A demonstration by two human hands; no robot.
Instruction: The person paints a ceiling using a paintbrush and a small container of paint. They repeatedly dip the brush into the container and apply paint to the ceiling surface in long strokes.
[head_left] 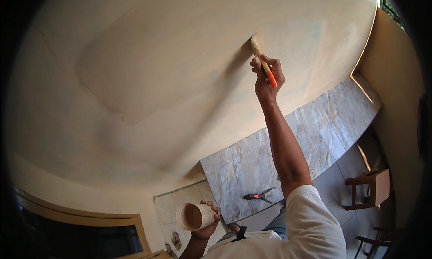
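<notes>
My right hand (263,86) is raised to the wall, its fingers closed around a paintbrush (257,45) with a wooden handle tipped in orange-red. The bristles are coated in pale paint and touch the cream wall (189,70), throwing a long shadow down to the left. Lower down, my left hand (208,231) wraps round a whitish plastic cup (208,215), tilted so that its mouth shows beige-brown paint inside. Darker, damp-looking patches spread over the wall left of the brush.
Below the wall runs a grey marble-look ledge (243,169), where a tool with a black and red handle (254,196) lies. A brown stool (379,187) stands on the grey floor tiles at right. A brown-framed window (140,232) and footwear (176,240) are at lower left.
</notes>
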